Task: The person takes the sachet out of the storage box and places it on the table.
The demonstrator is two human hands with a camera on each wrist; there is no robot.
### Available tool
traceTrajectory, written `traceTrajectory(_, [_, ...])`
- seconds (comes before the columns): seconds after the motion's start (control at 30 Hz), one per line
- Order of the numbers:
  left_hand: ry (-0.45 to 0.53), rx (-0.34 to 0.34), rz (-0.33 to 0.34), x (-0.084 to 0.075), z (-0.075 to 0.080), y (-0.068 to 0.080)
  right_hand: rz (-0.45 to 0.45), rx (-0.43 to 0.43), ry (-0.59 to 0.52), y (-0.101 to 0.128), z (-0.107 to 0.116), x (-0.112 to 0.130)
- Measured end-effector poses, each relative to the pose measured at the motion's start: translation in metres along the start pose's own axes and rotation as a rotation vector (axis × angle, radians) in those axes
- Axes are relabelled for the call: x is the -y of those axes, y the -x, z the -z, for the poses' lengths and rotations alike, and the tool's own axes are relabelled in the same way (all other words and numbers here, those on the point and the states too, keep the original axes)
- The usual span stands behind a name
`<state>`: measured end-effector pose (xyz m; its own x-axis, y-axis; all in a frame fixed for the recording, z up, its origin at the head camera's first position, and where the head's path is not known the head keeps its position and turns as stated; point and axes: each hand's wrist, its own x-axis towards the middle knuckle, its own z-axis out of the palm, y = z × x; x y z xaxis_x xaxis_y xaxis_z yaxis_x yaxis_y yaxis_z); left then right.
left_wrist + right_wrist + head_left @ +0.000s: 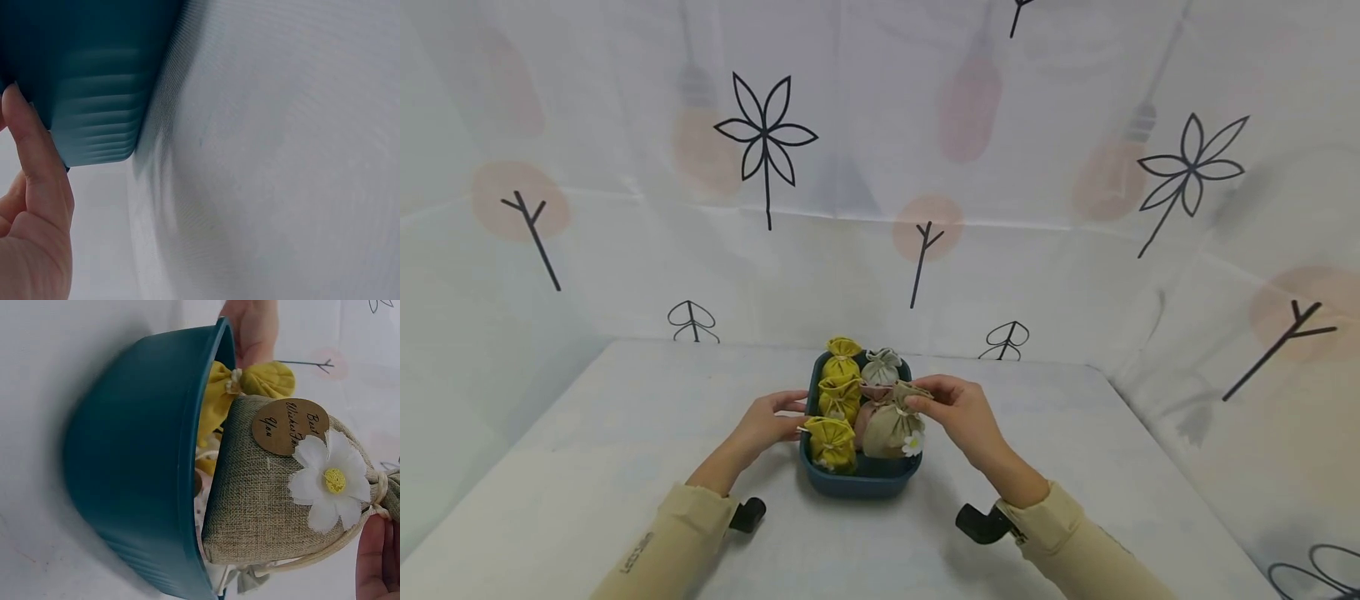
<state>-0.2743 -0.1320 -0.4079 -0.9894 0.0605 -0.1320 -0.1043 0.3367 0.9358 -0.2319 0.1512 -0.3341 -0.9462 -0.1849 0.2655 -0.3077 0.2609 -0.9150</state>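
A: What is all around?

B: A white table [625, 433] with white curtains [925, 125] behind it and at the sides. The curtains have black flowers, twigs and pale light bulbs drawn on them.

A: What is on the table?

B: A dark blue bowl [857, 485]. It sits right between the two hands and it is full of little cloth bags tied at the top.

A: What is the left hand [769, 422] doing?

B: It rests on the side of the bowl. Its fingers are straight and touch the rim. The left wrist view shows the thumb [39, 164] lying flat on the bowl's ribbed wall. Just past its fingertips are three yellow bags [838, 398] in a row.

A: And the right hand [964, 414]?

B: It pinches the tied top of a tan bag [887, 427] with its fingertips. The bag stands in the bowl, just beside the hand, and sticks up over the rim.

A: What does that bag look like?

B: It has a white flower [328, 481] with a yellow middle and a round brown tag [290, 425] with writing. A pale grey bag [882, 367] sits past it, farther from the hand.

A: Anything else?

B: Both arms wear cream sleeves [688, 533], each with a black thing at the wrist.
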Motion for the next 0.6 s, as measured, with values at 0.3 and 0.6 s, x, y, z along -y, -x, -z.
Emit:
traceTrajectory(0.3, [0.008,0.003,-0.004,0.000,0.000,0.000,0.011,-0.029,-0.005,0.003,0.009,0.005])
traceTrajectory(0.6, [0.021,0.012,-0.023,-0.001,0.000,0.002,0.017,-0.079,-0.018,0.005,0.021,0.003])
